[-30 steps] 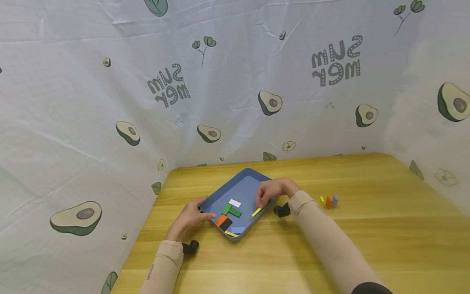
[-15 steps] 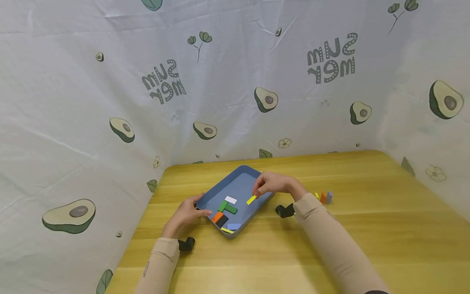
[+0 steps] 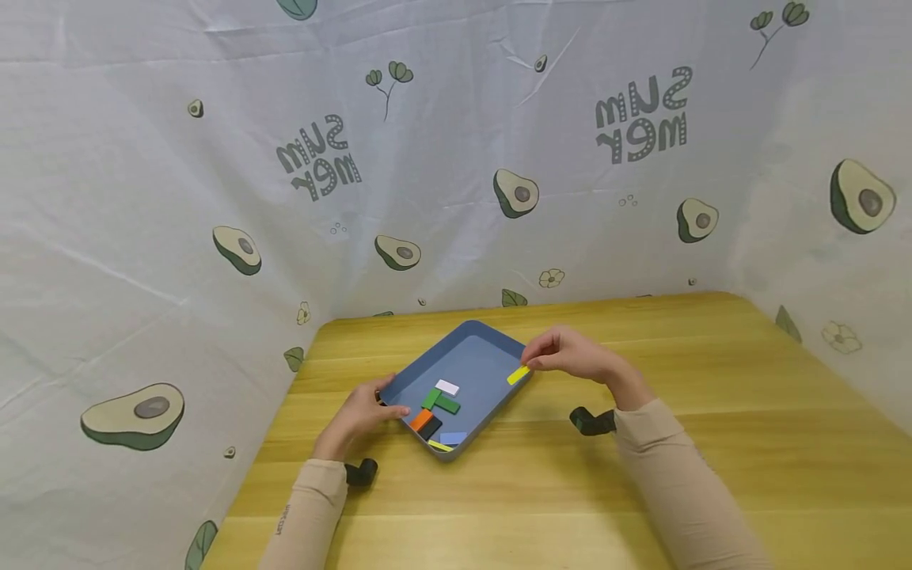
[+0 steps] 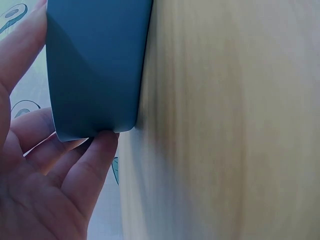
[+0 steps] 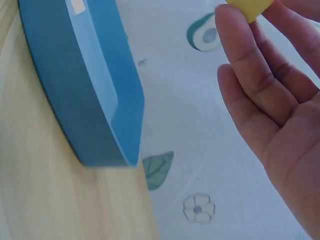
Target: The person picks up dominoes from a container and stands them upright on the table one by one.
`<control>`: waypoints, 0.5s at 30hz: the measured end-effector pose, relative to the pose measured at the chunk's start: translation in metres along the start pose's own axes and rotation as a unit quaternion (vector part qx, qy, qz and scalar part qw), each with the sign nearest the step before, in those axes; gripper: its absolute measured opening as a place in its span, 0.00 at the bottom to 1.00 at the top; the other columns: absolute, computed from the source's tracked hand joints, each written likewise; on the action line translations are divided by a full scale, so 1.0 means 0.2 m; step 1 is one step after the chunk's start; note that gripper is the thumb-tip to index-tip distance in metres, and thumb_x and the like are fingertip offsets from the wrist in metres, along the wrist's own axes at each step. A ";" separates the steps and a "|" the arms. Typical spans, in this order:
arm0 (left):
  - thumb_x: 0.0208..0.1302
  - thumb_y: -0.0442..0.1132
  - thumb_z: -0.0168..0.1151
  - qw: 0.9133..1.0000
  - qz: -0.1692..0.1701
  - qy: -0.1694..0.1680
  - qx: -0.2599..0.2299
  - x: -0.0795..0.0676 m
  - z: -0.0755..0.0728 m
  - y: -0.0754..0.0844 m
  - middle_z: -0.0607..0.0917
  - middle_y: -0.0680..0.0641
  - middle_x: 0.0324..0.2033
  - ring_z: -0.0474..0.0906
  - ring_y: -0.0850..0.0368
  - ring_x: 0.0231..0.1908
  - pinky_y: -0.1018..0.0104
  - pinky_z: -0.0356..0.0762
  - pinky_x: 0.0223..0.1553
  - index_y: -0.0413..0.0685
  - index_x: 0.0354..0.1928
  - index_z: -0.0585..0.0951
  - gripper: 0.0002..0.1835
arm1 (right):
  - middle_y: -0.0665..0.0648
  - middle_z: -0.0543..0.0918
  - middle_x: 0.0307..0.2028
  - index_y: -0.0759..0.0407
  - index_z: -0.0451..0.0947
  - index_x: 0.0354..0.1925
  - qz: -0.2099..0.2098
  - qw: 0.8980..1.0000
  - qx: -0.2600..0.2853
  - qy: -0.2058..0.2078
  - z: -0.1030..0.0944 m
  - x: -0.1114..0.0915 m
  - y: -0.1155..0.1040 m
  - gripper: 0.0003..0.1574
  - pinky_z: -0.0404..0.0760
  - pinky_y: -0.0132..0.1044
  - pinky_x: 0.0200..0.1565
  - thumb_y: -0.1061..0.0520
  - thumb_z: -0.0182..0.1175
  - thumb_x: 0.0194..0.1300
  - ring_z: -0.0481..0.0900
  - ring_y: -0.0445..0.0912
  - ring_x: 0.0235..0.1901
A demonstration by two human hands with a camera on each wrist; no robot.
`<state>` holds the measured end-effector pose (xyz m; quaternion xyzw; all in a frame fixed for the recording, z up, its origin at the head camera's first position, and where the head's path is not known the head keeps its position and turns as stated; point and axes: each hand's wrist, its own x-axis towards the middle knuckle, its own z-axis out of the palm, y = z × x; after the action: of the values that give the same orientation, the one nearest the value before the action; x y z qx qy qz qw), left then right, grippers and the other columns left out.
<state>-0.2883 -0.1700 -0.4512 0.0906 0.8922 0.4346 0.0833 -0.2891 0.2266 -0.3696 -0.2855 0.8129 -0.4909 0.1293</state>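
My left hand [image 3: 363, 413] holds the left corner of a blue-grey tray [image 3: 436, 354], thumb over the rim and fingers along the outer wall [image 4: 95, 65]. My right hand [image 3: 573, 354] pinches a yellow domino block [image 3: 518, 374] by one end, above the tray's right rim. In the right wrist view this yellow block shows at the top edge between the fingertips [image 5: 227, 12]. Inside the tray lie a white block [image 3: 447, 387], two green blocks [image 3: 446, 404], an orange block [image 3: 422, 419], a black block [image 3: 431, 428], a lavender block [image 3: 453, 438] and another yellow block [image 3: 440, 446].
The tray rests on a wooden table [image 3: 499, 507]. A white curtain [image 3: 442, 174] printed with avocados hangs behind it and along both sides. Black wrist-camera mounts [image 3: 591, 421] stick out from both wrists.
My right hand has lifted the yellow block from the tray floor and carried it right toward the rim. Upright blocks at the right are now hidden behind my right arm. My left hand keeps its hold.
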 end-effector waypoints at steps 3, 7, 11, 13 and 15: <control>0.58 0.45 0.75 1.000 -0.004 0.000 0.002 0.00 0.00 0.00 0.64 0.39 0.74 0.57 0.38 0.75 0.42 0.59 0.73 0.40 0.75 0.63 0.46 | 0.63 0.86 0.44 0.74 0.84 0.46 0.003 0.999 0.002 0.034 -0.02 -0.06 0.03 0.14 0.83 0.31 0.46 0.63 0.62 0.69 0.82 0.44 0.42; 0.59 0.45 0.75 1.000 -0.012 -0.001 -0.001 0.00 -0.01 0.00 0.63 0.39 0.75 0.56 0.38 0.75 0.42 0.58 0.73 0.41 0.75 0.62 0.46 | 0.66 0.86 0.45 0.75 0.83 0.47 0.008 0.998 0.002 0.066 -0.06 -0.13 0.05 0.15 0.83 0.30 0.46 0.62 0.62 0.70 0.83 0.41 0.40; 0.59 0.45 0.74 1.000 -0.012 -0.004 0.000 0.01 -0.01 0.00 0.63 0.39 0.75 0.56 0.38 0.75 0.42 0.59 0.73 0.41 0.76 0.62 0.46 | 0.57 0.85 0.45 0.77 0.82 0.48 0.006 0.995 0.012 0.098 -0.08 -0.21 0.06 0.15 0.83 0.27 0.46 0.64 0.61 0.70 0.83 0.38 0.40; 0.59 0.45 0.74 1.000 -0.011 -0.006 -0.002 0.01 -0.01 -0.01 0.63 0.39 0.75 0.56 0.38 0.75 0.42 0.59 0.73 0.41 0.76 0.62 0.46 | 0.50 0.85 0.44 0.78 0.80 0.48 -0.007 0.994 0.018 0.111 -0.10 -0.24 0.06 0.15 0.83 0.27 0.46 0.65 0.60 0.70 0.84 0.38 0.40; 0.59 0.45 0.75 1.000 -0.007 -0.006 -0.002 0.01 0.00 -0.01 0.63 0.38 0.75 0.57 0.37 0.75 0.42 0.60 0.72 0.40 0.75 0.62 0.47 | 0.44 0.85 0.44 0.76 0.81 0.48 -0.017 0.992 0.016 0.121 -0.11 -0.27 0.07 0.14 0.83 0.26 0.46 0.65 0.60 0.70 0.84 0.37 0.42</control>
<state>-0.2901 -0.1714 -0.4521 0.0866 0.8914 0.4351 0.0923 -0.2604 0.2798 -0.3740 -0.2357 0.8095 -0.5371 0.0264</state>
